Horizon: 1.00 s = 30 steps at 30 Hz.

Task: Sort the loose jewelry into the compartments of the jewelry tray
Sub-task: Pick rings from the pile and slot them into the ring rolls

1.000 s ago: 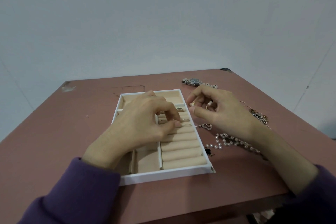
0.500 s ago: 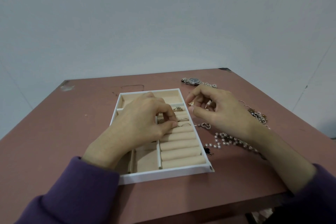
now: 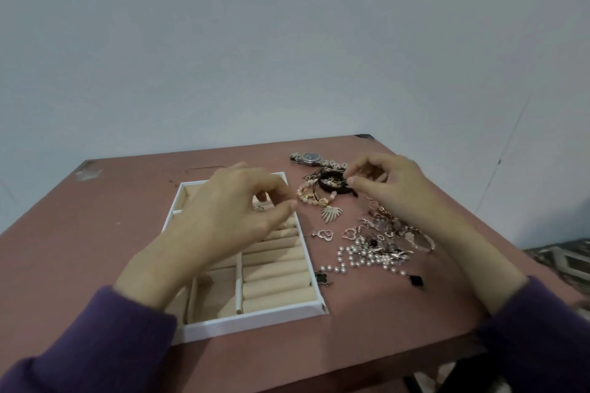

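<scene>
Now right hand (image 3: 384, 183) pinches black bracelet (image 3: 333, 191)

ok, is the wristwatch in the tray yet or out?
Out: the wristwatch lies on the table beyond the far right corner of the jewelry tray, outside its white rim.

Reddish-brown table (image 3: 95, 249); pale wall (image 3: 287, 41) behind.

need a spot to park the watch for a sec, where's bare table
Bare table left of the tray, and the near strip between tray and table edge. Crowded right of the tray: loose jewelry from the watch down to the pearls.
</scene>
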### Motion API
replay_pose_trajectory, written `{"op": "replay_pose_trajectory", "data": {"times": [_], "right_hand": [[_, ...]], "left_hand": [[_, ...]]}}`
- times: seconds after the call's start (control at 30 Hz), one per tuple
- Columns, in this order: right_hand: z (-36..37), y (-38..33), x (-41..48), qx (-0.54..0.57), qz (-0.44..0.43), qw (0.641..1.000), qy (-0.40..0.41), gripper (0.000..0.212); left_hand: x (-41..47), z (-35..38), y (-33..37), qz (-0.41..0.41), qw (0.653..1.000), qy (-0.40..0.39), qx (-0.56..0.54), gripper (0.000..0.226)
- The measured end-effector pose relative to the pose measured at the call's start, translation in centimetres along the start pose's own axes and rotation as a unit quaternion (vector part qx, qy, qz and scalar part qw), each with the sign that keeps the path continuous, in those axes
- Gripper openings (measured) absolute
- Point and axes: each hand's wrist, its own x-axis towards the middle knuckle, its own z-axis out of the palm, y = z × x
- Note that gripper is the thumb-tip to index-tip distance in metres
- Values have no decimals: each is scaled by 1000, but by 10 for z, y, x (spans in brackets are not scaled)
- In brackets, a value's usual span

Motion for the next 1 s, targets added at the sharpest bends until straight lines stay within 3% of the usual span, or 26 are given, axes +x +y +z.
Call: {"op": "replay_pose_trajectory", "data": {"times": [0.13, 0.23, 0.77, 1.0], "right_hand": [[-27, 38, 13, -96, 82, 991, 47, 7], [-30, 51, 14, -127, 119, 985, 18, 6], [-27, 60, 19, -110, 152, 982, -25, 6], [-24, 58, 18, -96, 122, 988, -12, 27]], "left_hand": [[29, 13, 23, 8, 998, -57, 8, 11], [57, 35, 36, -8, 996, -88, 4, 7], [115, 96, 47, -87, 991, -103, 11, 19], [117, 105, 46, -82, 988, -130, -26, 21]]}}
